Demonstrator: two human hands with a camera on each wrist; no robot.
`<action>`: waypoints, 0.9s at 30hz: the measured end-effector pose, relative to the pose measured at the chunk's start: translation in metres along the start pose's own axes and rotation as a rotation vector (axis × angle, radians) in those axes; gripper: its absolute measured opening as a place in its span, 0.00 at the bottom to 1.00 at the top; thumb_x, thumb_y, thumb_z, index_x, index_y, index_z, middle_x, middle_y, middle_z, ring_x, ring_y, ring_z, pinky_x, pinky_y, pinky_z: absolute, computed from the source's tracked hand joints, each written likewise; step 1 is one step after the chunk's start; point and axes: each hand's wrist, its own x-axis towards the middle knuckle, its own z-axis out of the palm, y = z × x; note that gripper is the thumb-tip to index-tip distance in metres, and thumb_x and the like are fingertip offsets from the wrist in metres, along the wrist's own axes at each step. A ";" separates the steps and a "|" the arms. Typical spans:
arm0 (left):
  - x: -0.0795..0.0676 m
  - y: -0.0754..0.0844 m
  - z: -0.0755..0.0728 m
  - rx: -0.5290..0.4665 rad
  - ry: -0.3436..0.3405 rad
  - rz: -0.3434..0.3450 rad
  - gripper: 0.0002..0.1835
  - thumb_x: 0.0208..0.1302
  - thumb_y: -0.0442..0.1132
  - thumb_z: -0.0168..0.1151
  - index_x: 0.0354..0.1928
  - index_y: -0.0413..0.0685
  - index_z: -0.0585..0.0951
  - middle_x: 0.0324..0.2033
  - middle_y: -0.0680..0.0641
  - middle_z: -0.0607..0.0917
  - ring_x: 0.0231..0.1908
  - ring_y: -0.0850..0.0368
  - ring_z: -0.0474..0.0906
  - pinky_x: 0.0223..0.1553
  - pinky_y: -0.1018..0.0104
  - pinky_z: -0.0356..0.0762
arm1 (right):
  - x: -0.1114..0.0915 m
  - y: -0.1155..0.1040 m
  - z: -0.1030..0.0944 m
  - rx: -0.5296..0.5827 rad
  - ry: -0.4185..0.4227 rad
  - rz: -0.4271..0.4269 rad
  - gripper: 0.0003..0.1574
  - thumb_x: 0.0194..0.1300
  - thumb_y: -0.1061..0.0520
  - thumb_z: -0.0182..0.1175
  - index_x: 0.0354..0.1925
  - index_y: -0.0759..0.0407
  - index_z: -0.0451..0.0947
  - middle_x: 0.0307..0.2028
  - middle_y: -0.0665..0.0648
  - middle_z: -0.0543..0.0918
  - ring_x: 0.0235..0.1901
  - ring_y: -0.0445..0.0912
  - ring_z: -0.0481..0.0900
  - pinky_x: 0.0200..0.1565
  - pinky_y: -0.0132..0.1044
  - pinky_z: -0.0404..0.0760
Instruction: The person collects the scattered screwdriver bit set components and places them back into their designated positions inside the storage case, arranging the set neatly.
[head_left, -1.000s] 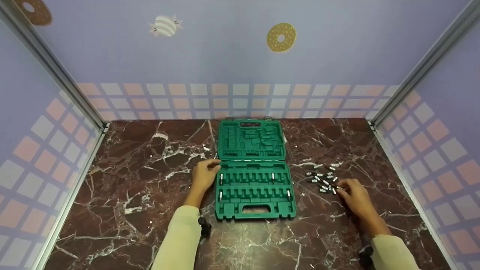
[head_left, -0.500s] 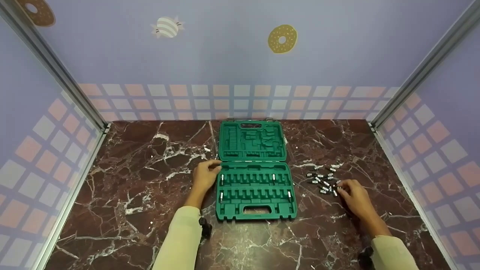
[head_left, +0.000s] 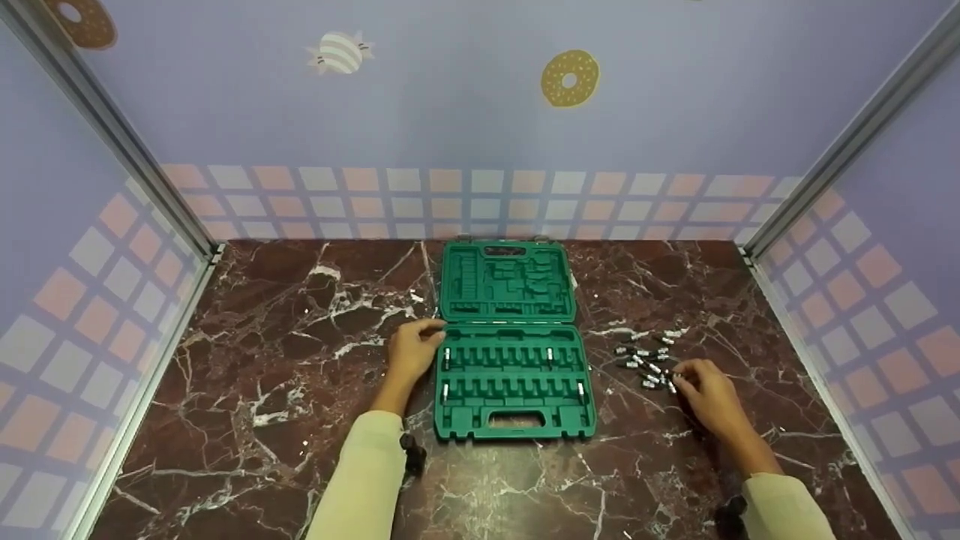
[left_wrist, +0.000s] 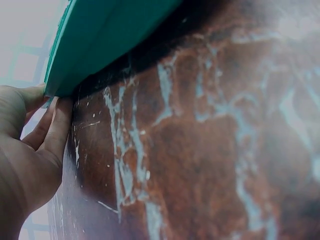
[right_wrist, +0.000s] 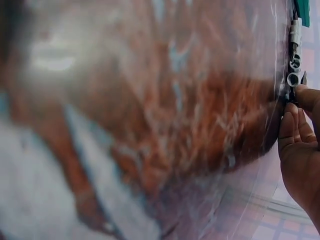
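Observation:
A green socket case (head_left: 517, 411) lies unfolded on the marble-patterned table. Several silver bit sockets with dark tips stand in it, among them one socket (head_left: 550, 355) in the upper row and another (head_left: 580, 391) in the lower. My left hand (head_left: 412, 351) holds the case's left edge near the hinge; in the left wrist view its thumb (left_wrist: 34, 96) lies at the rim, fingers against the side below. On the right, my right hand (head_left: 709, 394) pinches a bit socket (right_wrist: 294, 80) at the near edge of a loose pile. The fingertips partly hide that piece.
The loose pile of bit sockets (head_left: 637, 352) lies right of the case. The case lid (head_left: 510, 281), with moulded recesses, rests near the back wall (head_left: 480, 112). Patterned walls stand on both sides of the table (head_left: 300, 337).
Both hands stay nearly in place. At the right fingertips, a bit socket has shifted slightly toward the hand. The head view has moved a little.

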 end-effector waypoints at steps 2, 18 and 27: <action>0.000 0.001 0.000 0.001 -0.002 0.002 0.10 0.70 0.37 0.68 0.51 0.51 0.90 0.43 0.46 0.91 0.45 0.47 0.86 0.49 0.48 0.83 | 0.001 -0.002 0.000 0.005 -0.004 0.003 0.05 0.70 0.65 0.65 0.44 0.63 0.82 0.38 0.60 0.81 0.35 0.47 0.78 0.39 0.36 0.77; 0.001 0.000 -0.001 0.017 -0.007 -0.009 0.11 0.70 0.37 0.68 0.51 0.51 0.90 0.44 0.46 0.91 0.47 0.46 0.87 0.51 0.48 0.83 | 0.010 -0.043 0.008 0.078 -0.046 -0.074 0.09 0.71 0.64 0.65 0.48 0.60 0.82 0.44 0.57 0.85 0.41 0.47 0.83 0.42 0.36 0.80; 0.001 0.000 0.000 0.025 -0.007 0.000 0.11 0.70 0.36 0.67 0.51 0.50 0.90 0.44 0.45 0.91 0.46 0.46 0.87 0.50 0.48 0.83 | 0.012 -0.073 0.019 0.159 -0.061 -0.117 0.09 0.68 0.66 0.67 0.47 0.59 0.83 0.42 0.54 0.87 0.41 0.46 0.84 0.43 0.36 0.83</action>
